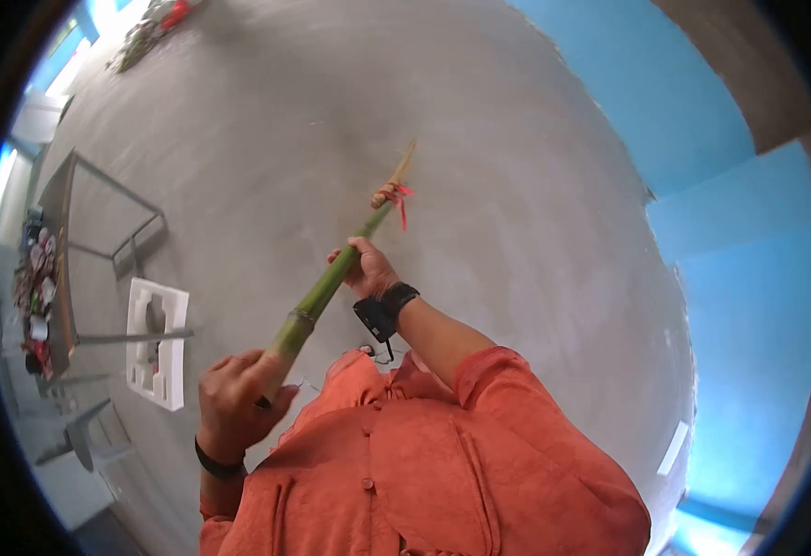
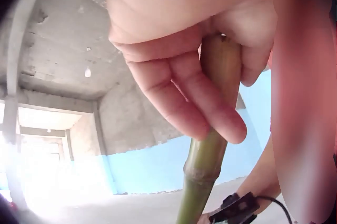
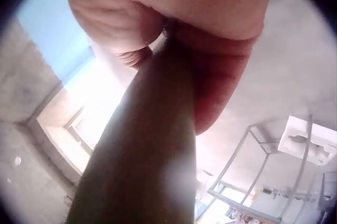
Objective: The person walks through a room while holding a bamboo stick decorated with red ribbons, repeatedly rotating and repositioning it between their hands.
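Note:
A green bamboo pole (image 1: 317, 298) slants up and away from the body in the head view. Its far end carries tan, bristly material (image 1: 405, 167) bound with a red tie (image 1: 402, 206). My left hand (image 1: 241, 400) grips the near end; in the left wrist view the fingers of that hand (image 2: 181, 84) curl round the pole (image 2: 202, 168) above a joint ring. Farther up, my right hand (image 1: 368, 271) holds the pole from the right side. The right wrist view has the pole (image 3: 147, 145) dark and close, with the right hand (image 3: 174, 13) wrapped round it.
Grey floor (image 1: 516, 232) spreads ahead. At the left stand a metal-framed table (image 1: 70, 269) with piled items and a white foam tray (image 1: 174, 371). A blue and brown wall (image 1: 748, 278) runs along the right. A bundle with something red (image 1: 150, 32) lies at the far left.

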A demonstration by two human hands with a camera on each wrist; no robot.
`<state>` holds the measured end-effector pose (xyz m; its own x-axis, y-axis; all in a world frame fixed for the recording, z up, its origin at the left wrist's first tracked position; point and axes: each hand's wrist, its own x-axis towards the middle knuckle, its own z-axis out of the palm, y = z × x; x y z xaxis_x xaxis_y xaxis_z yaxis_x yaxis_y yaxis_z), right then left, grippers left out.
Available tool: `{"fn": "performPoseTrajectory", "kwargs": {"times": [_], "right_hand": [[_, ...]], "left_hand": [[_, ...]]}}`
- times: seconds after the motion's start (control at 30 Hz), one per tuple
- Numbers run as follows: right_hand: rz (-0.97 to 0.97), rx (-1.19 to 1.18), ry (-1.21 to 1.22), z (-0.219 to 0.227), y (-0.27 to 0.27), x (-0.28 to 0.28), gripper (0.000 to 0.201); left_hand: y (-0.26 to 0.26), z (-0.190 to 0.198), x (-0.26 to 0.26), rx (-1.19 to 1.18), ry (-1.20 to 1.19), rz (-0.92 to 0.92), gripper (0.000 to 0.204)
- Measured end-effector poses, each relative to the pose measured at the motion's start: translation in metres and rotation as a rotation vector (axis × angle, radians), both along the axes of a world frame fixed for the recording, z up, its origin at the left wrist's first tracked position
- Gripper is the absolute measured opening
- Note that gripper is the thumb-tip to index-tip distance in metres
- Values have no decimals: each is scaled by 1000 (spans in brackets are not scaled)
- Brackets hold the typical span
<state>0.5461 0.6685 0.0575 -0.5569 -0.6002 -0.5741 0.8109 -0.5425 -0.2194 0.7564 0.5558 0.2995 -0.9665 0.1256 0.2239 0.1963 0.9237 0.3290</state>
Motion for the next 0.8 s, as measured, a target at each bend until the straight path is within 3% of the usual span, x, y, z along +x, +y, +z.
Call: {"fn": "performPoseTrajectory", "kwargs": {"times": [0.07,0.13,0.23,0.33,0.37,0.4,0.43,0.47,0.5,0.53,0.57,0.6,0.67,0.8], "right_hand": [[-77,62,19,-6,19,0,23],[-89,160,-49,-23,58,-5,22],[-177,389,-47,-53,120,-5,25],[-282,409,-208,-103,193,-10,26],[-258,450,-159,-116,222,-7,24],[-439,341,-241,-116,242,-4,23],[-395,551,-204,-96,260,-1,25],[-375,585,-186,-128,295,2,27],[-124,937,375,-254,364,10,30],[-189,874,187,-246,383,14,31],[-246,999,253,-253,407,22,32],[-377,768,-214,-139,385,10,31],[-435,792,-228,-167,427,9,29],[-449,803,-348,-166,467,-14,31]], "left_hand": [[-13,-27,-10,272,124,52,34],[-9,-42,-31,334,108,30,33],[4,-64,-72,451,-75,-16,28],[30,-96,-117,575,-249,-122,29],[44,-108,-132,577,-251,-131,29],[60,-120,-147,624,-327,-182,29],[76,-130,-161,669,-403,-230,28],[93,-137,-175,668,-405,-232,28],[108,-144,-187,600,-470,-295,29],[126,-151,-200,529,-537,-356,30],[145,-160,-213,526,-538,-357,30],[166,-170,-224,506,-537,-422,31],[199,-180,-246,480,-550,-489,32],[250,-181,-281,482,-580,-556,33]]}}
